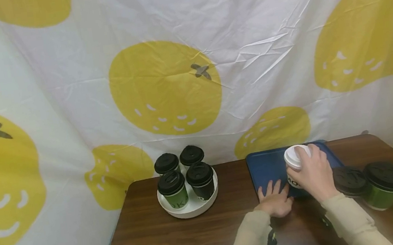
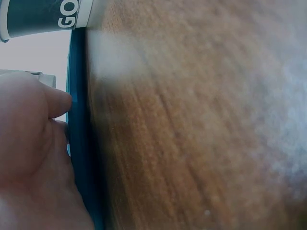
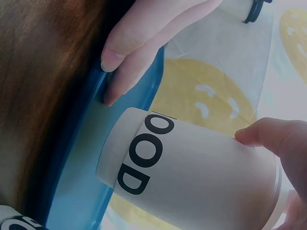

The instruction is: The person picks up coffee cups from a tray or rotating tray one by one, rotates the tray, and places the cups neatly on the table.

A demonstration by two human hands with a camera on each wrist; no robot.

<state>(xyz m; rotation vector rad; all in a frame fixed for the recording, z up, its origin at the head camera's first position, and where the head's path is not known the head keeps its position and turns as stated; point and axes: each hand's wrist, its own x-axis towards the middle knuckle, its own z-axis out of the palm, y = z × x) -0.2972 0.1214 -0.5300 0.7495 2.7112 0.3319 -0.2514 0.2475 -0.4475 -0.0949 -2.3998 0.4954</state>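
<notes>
A white paper cup (image 3: 201, 172) with black lettering and a white lid (image 1: 292, 157) is in my right hand (image 1: 313, 173), thumb and fingers round its upper part. The cup is over the front part of a blue tray (image 1: 268, 171); whether its base touches the tray I cannot tell. To its left, my left hand (image 1: 276, 204) lies with spread fingers on the tray's front edge, holding nothing. In the left wrist view, the left thumb (image 2: 58, 103) is at the tray's rim (image 2: 79, 143), and a dark green cup (image 2: 43, 17) shows at the top.
On the left, a white round tray (image 1: 191, 213) bears several black-lidded cups. Green cups with black lids (image 1: 385, 186) stand in a row on the brown wooden table (image 1: 182, 244), right of my right hand. A lemon-print cloth (image 1: 241, 63) hangs behind the table.
</notes>
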